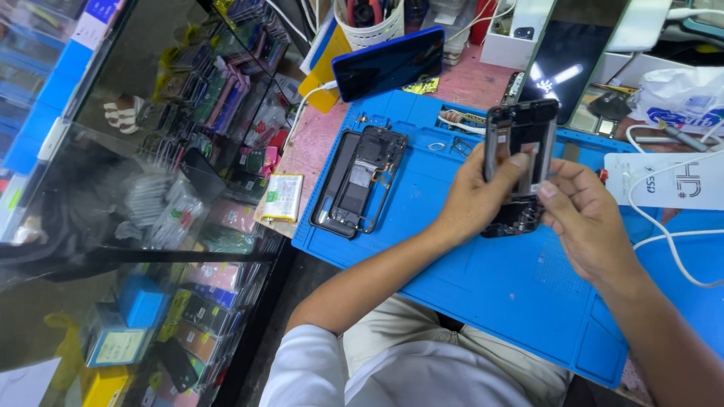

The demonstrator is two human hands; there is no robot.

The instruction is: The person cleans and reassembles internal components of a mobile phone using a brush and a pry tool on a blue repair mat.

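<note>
Both hands hold an opened black phone frame upright above the blue work mat; left hand fingers clamped on its left edge, right hand fingertips pinching its right side. A second opened phone body lies flat on the mat, left

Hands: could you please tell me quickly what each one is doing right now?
Left hand: closed on the opened phone frame.
Right hand: fingers gripping the same frame.
</note>
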